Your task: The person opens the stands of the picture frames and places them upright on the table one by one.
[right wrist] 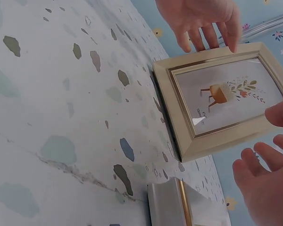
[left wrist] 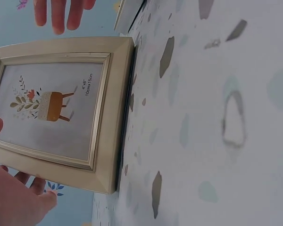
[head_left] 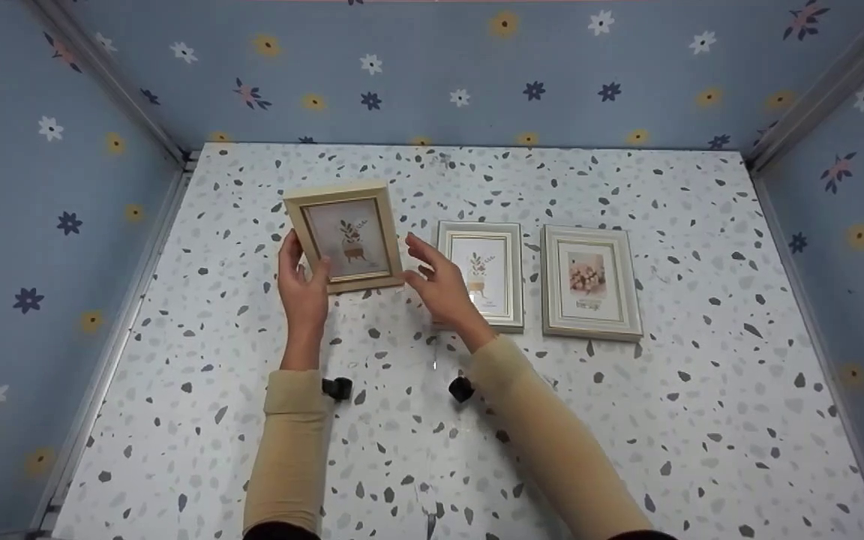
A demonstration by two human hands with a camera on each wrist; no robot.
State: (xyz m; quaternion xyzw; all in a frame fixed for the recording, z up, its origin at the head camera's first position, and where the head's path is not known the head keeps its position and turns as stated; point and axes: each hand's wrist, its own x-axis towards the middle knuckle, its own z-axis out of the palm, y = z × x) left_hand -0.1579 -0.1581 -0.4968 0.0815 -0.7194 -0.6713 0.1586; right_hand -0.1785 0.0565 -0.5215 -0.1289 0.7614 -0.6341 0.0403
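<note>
A cream-gold picture frame is held nearly upright, leaning slightly, its lower edge at or just above the table. Behind its glazing is a print of a potted plant. My left hand grips the frame's left side, thumb at the front and fingers round the edge. Off the right side, my right hand has its fingers and thumb spread; in the right wrist view a gap separates this right hand from the frame. The left hand also shows at the top there.
Two pale picture frames lie face up to the right: one with a plant print, partly under my right hand, the other with a flower print. The speckled table meets blue floral walls at the back and sides.
</note>
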